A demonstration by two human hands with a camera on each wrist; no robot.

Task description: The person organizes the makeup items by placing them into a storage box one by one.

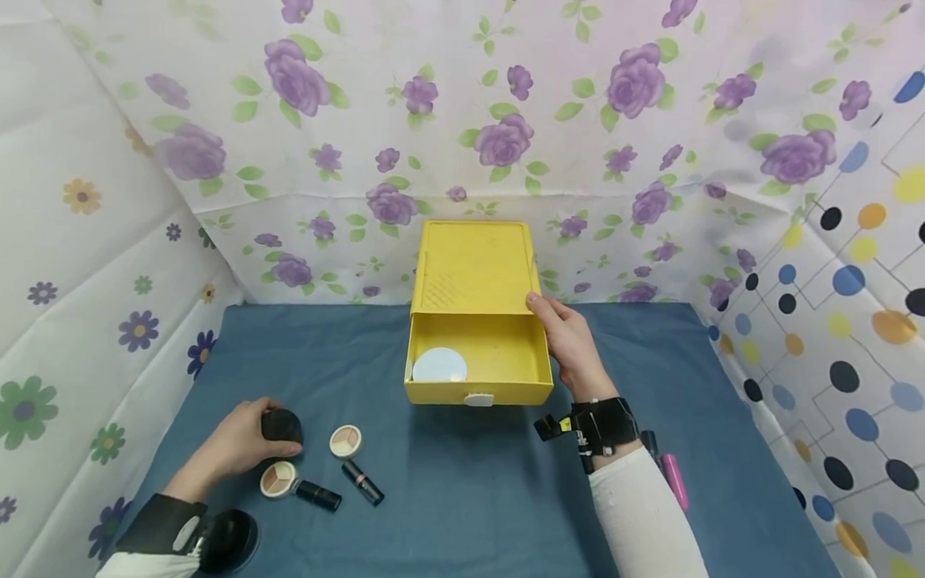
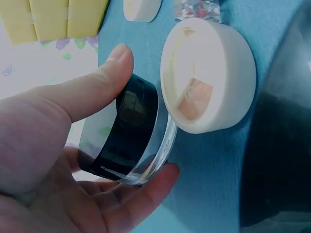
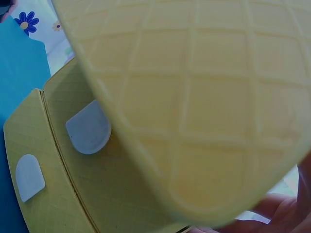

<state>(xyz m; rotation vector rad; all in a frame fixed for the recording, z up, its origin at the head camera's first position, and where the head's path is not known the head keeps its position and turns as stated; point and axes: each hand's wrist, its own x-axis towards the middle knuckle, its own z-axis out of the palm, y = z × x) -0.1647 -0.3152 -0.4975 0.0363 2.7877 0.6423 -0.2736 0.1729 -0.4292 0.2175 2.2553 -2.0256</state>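
My left hand (image 1: 242, 440) is at the left of the cloth, gripping a squat jar (image 2: 131, 126) with a black lid and clear base between thumb and fingers. Close by it lies a round three-colour concealer palette (image 1: 278, 479). Farther right, my right hand (image 1: 574, 345) holds the right side of a yellow drawer chest (image 1: 477, 265), thumb at its top front corner. The top drawer (image 1: 506, 393) is pulled out, with a white disc (image 1: 439, 365) at its left inside. In the right wrist view, two closed lower drawers show white knobs (image 3: 90, 128).
A second palette (image 1: 345, 441), a black tube (image 1: 318, 495) and a lipstick (image 1: 363, 482) lie near the left hand. A glossy black round object (image 1: 230, 542) is beside the left wrist. Beneath the right forearm are a dark tube (image 1: 650, 445) and a pink tube (image 1: 674, 480). Patterned cloth walls surround the table.
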